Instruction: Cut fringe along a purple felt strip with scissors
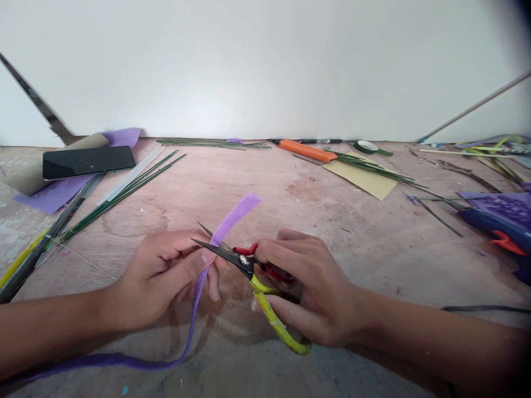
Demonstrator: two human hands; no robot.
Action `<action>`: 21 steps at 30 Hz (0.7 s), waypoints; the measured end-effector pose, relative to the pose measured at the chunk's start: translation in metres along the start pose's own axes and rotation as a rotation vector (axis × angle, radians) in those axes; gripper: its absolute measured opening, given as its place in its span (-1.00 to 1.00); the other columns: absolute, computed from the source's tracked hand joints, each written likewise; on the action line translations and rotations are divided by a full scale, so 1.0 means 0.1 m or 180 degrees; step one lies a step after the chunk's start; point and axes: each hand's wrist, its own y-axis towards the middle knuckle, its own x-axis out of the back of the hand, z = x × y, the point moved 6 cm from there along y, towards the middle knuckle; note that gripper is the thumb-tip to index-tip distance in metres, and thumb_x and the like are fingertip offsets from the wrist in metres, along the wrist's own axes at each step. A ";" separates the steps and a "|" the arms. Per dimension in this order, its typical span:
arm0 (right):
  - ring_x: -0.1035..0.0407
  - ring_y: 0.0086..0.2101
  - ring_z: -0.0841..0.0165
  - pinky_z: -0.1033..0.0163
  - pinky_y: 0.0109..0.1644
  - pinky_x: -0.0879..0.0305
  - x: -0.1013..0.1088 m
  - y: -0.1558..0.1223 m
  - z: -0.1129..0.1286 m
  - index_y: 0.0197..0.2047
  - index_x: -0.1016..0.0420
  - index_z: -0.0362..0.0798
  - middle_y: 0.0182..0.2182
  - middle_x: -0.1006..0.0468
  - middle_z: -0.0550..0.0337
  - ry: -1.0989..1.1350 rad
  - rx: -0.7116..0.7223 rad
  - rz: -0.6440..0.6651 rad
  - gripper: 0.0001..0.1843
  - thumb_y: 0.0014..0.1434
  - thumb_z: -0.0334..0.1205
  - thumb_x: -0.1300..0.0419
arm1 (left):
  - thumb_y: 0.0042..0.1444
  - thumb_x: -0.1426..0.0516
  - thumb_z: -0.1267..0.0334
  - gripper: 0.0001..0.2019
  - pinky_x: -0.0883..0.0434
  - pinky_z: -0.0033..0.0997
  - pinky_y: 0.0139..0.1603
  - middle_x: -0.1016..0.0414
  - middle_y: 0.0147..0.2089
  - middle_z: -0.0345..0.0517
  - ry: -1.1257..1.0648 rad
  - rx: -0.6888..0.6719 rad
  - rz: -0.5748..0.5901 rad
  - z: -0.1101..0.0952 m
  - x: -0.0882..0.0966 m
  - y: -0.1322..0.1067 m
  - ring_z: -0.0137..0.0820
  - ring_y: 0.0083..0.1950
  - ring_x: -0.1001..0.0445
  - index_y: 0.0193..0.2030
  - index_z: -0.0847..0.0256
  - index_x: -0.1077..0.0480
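Forearms (415, 326) converge, left hand (153, 276) pinching a purple strip (234, 218), right hand (317, 282) gripping scissors (243, 260) (blades (228, 255) parted, strip between).

- My scissors (243, 260): dark metal blades (226, 254), worn gloss on the yellow handle (282, 327)
- The purple strip (236, 217) I hold: matt, soft-looking — cloth or paper, I can't tell
- My tabletop (244, 179): wood, scuffed and stained
- Phone (88, 162): smooth, glossy black
- Orange handle (307, 150): smooth, plastic-looking
- Wall (265, 72): smooth, faint sheen
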 end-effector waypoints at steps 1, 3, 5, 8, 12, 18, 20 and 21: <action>0.00 -0.57 0.45 0.26 -0.39 0.14 0.00 0.00 0.00 -0.42 -0.09 -0.01 -0.56 -0.22 0.38 0.0007 -0.0007 0.0005 -0.78 0.15 -0.24 -0.11 | 0.34 -0.05 0.27 -0.75 -0.16 -0.71 -0.68 -0.54 -0.51 -0.16 0.0051 -0.0054 0.0003 -0.02 0.00 0.01 -0.62 -0.65 -0.24 -0.31 0.28 -0.48; 0.01 -0.57 0.45 0.26 -0.39 0.14 -0.01 -0.01 -0.01 -0.42 -0.09 -0.01 -0.56 -0.22 0.39 0.0018 -0.0031 0.0035 -0.77 0.16 -0.24 -0.12 | 0.33 -0.05 0.31 -0.73 -0.15 -0.71 -0.68 -0.52 -0.53 -0.17 0.0165 -0.0178 0.0003 -0.07 -0.01 0.02 -0.62 -0.65 -0.25 -0.37 0.29 -0.48; 0.00 -0.57 0.46 0.27 -0.39 0.14 -0.01 -0.01 -0.01 -0.42 -0.10 -0.02 -0.56 -0.22 0.39 0.0033 -0.0035 0.0063 -0.77 0.17 -0.23 -0.12 | 0.32 -0.05 0.34 -0.70 -0.14 -0.71 -0.67 -0.51 -0.54 -0.18 0.0266 -0.0279 -0.0006 -0.10 -0.01 0.02 -0.63 -0.64 -0.26 -0.41 0.30 -0.48; -0.02 -0.57 0.46 0.26 -0.38 0.13 0.00 0.00 0.00 -0.42 -0.09 -0.02 -0.55 -0.23 0.38 0.0052 -0.0003 0.0082 -0.77 0.19 -0.23 -0.11 | 0.32 -0.05 0.38 -0.71 -0.15 -0.72 -0.66 -0.50 -0.54 -0.21 0.0387 -0.0380 -0.0004 -0.13 -0.01 0.02 -0.64 -0.64 -0.27 -0.42 0.30 -0.49; -0.04 -0.57 0.45 0.26 -0.37 0.11 0.01 0.00 0.01 -0.42 -0.10 -0.02 -0.56 -0.24 0.36 0.0067 0.0073 0.0120 -0.76 0.23 -0.19 -0.08 | 0.31 -0.04 0.41 -0.69 -0.15 -0.74 -0.66 -0.48 -0.56 -0.25 0.0528 -0.0437 0.0006 -0.14 -0.02 0.02 -0.68 -0.65 -0.24 -0.44 0.32 -0.49; -0.03 -0.57 0.44 0.24 -0.38 0.10 -0.01 0.00 0.01 -0.43 -0.12 -0.02 -0.57 -0.24 0.35 0.0088 0.0087 0.0158 -0.73 0.29 -0.15 -0.03 | 0.31 -0.05 0.40 -0.69 -0.15 -0.74 -0.67 -0.51 -0.57 -0.24 0.0539 -0.0385 -0.0006 -0.13 -0.01 0.03 -0.66 -0.66 -0.28 -0.44 0.30 -0.49; -0.01 -0.57 0.45 0.25 -0.39 0.12 -0.01 0.00 0.00 -0.43 -0.10 -0.02 -0.56 -0.22 0.36 0.0107 0.0106 0.0115 -0.75 0.25 -0.17 -0.06 | 0.31 -0.05 0.39 -0.72 -0.18 -0.74 -0.66 -0.54 -0.53 -0.22 0.0603 -0.0407 0.0042 -0.14 -0.01 0.02 -0.66 -0.64 -0.32 -0.41 0.30 -0.50; 0.00 -0.58 0.45 0.25 -0.40 0.13 -0.01 -0.01 0.00 -0.43 -0.09 -0.02 -0.56 -0.21 0.36 0.0124 0.0118 0.0109 -0.75 0.22 -0.18 -0.08 | 0.31 -0.05 0.40 -0.73 -0.19 -0.74 -0.65 -0.55 -0.52 -0.21 0.0637 -0.0432 0.0088 -0.14 -0.02 0.02 -0.65 -0.64 -0.34 -0.39 0.31 -0.50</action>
